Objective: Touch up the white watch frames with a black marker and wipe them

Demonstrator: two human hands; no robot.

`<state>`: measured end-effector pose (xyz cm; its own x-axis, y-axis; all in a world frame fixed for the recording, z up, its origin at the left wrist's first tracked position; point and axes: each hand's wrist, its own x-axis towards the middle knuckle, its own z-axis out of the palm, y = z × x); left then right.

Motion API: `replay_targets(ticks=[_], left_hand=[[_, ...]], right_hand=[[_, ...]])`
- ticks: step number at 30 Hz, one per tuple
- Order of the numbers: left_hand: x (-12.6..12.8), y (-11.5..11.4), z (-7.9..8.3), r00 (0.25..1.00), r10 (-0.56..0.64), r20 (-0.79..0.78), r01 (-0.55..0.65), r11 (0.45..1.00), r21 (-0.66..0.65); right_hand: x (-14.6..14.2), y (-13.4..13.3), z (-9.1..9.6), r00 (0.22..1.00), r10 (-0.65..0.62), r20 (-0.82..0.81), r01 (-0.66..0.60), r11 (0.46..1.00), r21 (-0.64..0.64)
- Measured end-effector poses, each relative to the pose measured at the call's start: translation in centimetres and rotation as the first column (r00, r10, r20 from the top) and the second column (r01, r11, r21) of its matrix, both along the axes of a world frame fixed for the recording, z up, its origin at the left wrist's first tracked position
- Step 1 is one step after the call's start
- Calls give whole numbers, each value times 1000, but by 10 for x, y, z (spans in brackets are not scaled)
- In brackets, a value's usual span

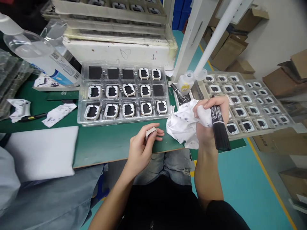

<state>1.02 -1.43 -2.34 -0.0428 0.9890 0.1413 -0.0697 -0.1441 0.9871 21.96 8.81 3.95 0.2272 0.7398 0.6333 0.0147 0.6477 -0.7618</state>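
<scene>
Near the front edge of the green worktop (100, 147), the left hand (141, 145) pinches a pale frame (150, 131); towards the worktop's front right corner, the right hand (223, 103) grips a black marker (220, 132) and white cloth (183, 123).

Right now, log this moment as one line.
left grip: pale part | right grip: black marker, white cloth | ahead: clear tray on green table

The head camera looks forward and down, near the bench (102, 145).

The left hand (142, 147) partly hides a pale frame (150, 131); the top edge crops trays (110, 13).
</scene>
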Motion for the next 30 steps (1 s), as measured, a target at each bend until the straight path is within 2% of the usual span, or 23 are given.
replay_targets(ticks=[8, 12, 20, 27, 30], left_hand=[[1, 0, 0, 1000, 9, -19, -9, 1000, -9], [1, 0, 0, 1000, 10, -19, -11, 1000, -4], [2, -1, 1, 1000, 11, -14, -11, 1000, -5], [1, -1, 1, 1000, 3, -24, -3, 1000, 1], [1, -1, 0, 1000, 3, -21, -2, 1000, 1]], right_hand=[[-2, -10, 5, 991, 111, 71, -103, 989, -110], [-4, -10, 3, 994, 58, 92, -49, 995, -92], [-8, 0, -1, 999, 21, -28, -20, 999, 32], [-9, 1, -3, 995, -98, 36, 99, 995, -32], [-7, 4, -5, 998, -66, 20, 66, 998, 0]])
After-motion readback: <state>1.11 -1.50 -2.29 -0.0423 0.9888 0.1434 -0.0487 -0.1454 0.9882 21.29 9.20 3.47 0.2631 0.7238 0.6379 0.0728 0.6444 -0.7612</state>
